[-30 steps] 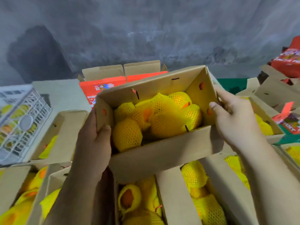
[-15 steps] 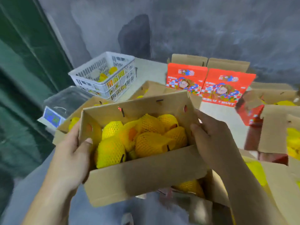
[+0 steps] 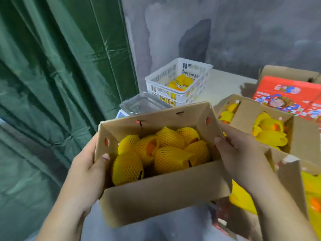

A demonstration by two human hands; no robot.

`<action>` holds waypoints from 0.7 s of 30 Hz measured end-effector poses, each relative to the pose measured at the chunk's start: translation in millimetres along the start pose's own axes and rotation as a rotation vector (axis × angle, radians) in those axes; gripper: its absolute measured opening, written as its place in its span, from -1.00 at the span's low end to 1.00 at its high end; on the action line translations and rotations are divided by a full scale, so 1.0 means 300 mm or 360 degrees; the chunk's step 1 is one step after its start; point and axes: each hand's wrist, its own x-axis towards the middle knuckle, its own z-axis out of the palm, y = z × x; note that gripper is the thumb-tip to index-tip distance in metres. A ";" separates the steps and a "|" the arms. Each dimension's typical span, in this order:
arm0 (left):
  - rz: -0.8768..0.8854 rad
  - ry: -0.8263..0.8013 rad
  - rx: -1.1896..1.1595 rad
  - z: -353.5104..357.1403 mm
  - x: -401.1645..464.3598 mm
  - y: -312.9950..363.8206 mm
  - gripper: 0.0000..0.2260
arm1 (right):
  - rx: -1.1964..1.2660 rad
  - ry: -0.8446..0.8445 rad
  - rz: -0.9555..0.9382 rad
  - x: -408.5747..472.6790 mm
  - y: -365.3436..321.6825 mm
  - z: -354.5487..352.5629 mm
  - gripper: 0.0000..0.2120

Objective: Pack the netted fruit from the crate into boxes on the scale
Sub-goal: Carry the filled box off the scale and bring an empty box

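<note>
An open cardboard box (image 3: 161, 197) full of fruit in yellow foam nets (image 3: 165, 150) hangs in the air in front of me. My left hand (image 3: 86, 173) grips its left wall, thumb hooked over the rim. My right hand (image 3: 238, 157) grips the right wall the same way. Beyond the box lies the scale (image 3: 139, 105), its clear-covered platform bare and its display corner peeking out. A white plastic crate (image 3: 177, 82) with a few netted fruit stands behind the scale.
A green curtain (image 3: 60, 75) hangs along the left. To the right sit more open cardboard boxes of netted fruit (image 3: 267, 131) and red printed cartons (image 3: 286, 94). A grey wall closes the back.
My view has swung left and the held box has travelled left with both hands, away from the packed boxes toward the scale and crate. Both grips are unchanged.
</note>
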 end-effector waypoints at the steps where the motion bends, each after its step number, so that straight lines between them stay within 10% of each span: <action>1: 0.0001 -0.0005 -0.0019 -0.054 0.039 -0.017 -0.34 | 0.0030 -0.0002 0.0003 0.017 -0.033 0.060 -0.46; 21: -0.0159 -0.0031 -0.0008 -0.333 1.076 -0.307 -0.45 | 0.0198 -0.0146 0.0038 0.831 -0.168 0.811 -0.46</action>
